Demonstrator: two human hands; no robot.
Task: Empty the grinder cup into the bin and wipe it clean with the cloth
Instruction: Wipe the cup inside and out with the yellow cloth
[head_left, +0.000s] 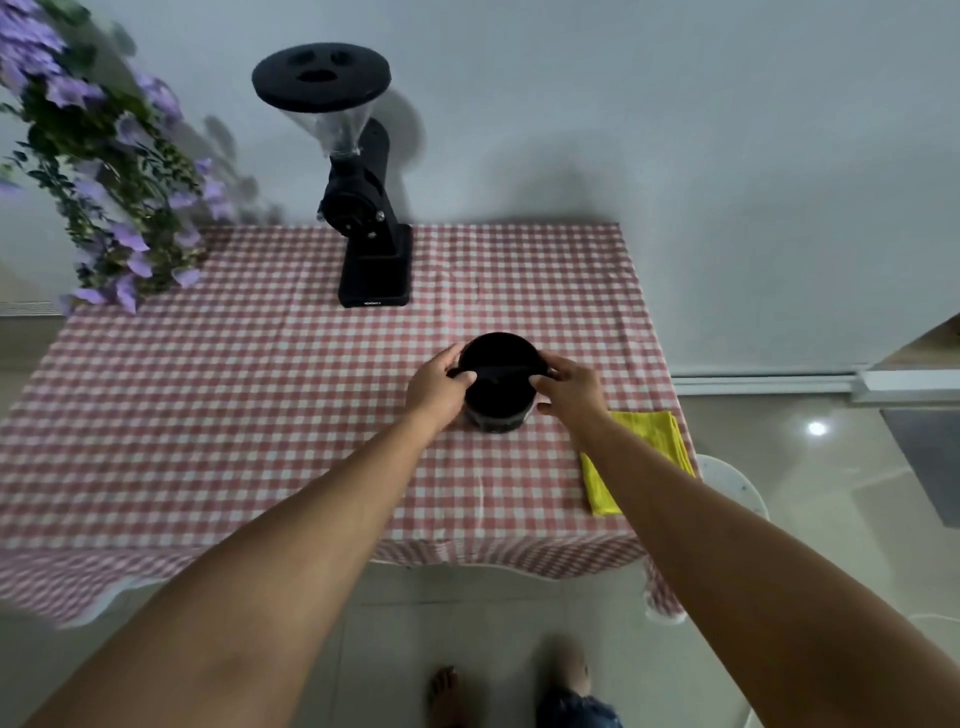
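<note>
A black grinder cup (497, 402) stands upright on the red-checked tablecloth (260, 415), near the table's middle right. Its black lid (498, 356) is tilted up at the rim. My left hand (436, 384) grips the lid's left edge and my right hand (569, 387) grips its right edge, fingers curled against the cup. A folded yellow cloth (644, 434) lies on the table just right of the cup, partly hidden under my right forearm. No bin is clearly in view.
A tall black coffee grinder (366, 208) with a clear hopper stands at the table's back edge against the wall. Purple flowers (104, 171) hang over the back left corner. A white round object (737, 488) sits on the floor by the right edge.
</note>
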